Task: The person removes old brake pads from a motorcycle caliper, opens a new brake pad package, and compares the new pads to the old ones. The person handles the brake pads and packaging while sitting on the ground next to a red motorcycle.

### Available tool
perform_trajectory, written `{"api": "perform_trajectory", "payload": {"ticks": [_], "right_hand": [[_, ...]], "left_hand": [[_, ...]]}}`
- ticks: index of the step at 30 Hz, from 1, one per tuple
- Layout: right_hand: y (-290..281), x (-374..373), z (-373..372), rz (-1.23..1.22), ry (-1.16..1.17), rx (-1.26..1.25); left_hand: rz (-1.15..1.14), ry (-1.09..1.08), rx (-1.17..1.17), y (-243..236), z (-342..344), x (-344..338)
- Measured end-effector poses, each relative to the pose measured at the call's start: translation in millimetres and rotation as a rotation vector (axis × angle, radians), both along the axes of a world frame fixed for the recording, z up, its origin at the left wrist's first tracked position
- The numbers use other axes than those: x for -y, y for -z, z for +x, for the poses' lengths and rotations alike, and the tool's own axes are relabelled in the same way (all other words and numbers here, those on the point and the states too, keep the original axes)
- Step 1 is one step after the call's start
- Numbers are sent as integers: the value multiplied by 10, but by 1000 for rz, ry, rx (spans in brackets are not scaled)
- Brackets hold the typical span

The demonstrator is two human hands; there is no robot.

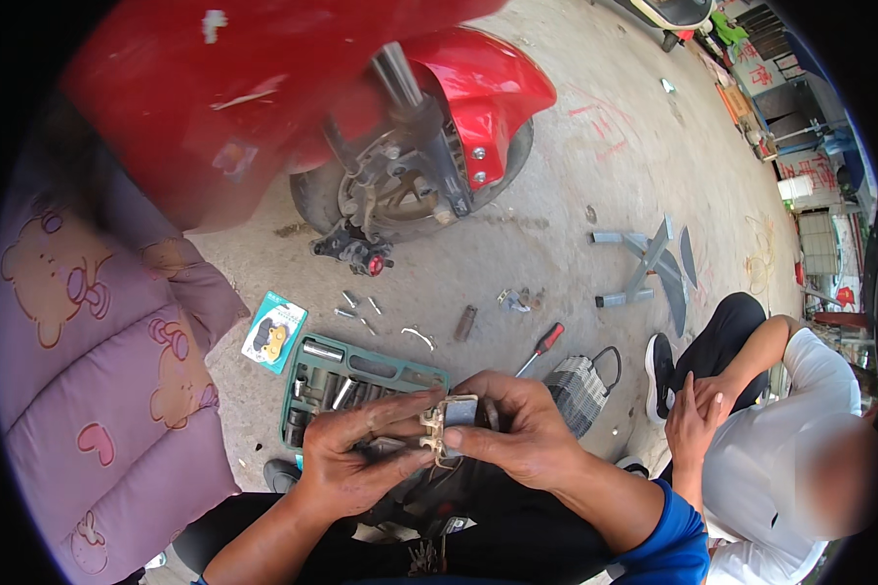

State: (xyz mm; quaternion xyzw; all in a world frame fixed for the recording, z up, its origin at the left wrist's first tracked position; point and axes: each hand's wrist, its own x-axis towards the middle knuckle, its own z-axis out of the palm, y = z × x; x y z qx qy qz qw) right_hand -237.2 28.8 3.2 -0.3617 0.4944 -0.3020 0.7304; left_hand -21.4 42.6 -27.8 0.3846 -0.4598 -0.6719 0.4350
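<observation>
In front of me, both my hands hold a small brake pad set [457,411] with gold-coloured metal and a grey-blue flat face. My left hand [356,453] grips its left side with fingers and thumb. My right hand [527,434] has its thumb pressed on the near part and fingers curled behind it. Just beyond my hands lies an open green socket case [293,390] with metal sockets in it. Left of the case's far edge rests a teal card package [273,331] picturing pads. A brake caliper [351,246] hangs near the front wheel [410,200].
A red scooter [498,88] stands ahead, and a purple quilted cover [98,361] fills the left. On the concrete are a red-handled screwdriver [548,338], a checkered bag [578,395], small bolts [351,298] and a metal stand [654,258]. A person in white [751,458] crouches at right.
</observation>
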Motion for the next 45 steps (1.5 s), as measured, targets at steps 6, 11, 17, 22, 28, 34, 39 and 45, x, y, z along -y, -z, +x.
{"api": "perform_trajectory", "payload": {"ticks": [6,11,17,22,28,34,39,45], "right_hand": [[386,-210,-103,112,-35,9],[747,-331,-150,145,-43,38],[1105,-316,-193,142,-113,36],[1226,-225,-234,176,-15,139],[1766,-44,-664,134,61,-125],[2885,226,-1532,101,102,-609],[3309,334,-1798,-63,-199,-1044],[3330,276,-1667,-176,-172,-1122]], "left_hand": [[-173,66,253,253,-60,-138],[-121,117,330,480,-133,-267],[-114,70,374,702,-181,-330],[-6,81,371,724,-212,-263],[128,90,385,694,-186,-142],[309,-53,263,779,-157,-118],[354,-98,298,826,-174,-84],[393,-112,301,879,-226,-18]]}}
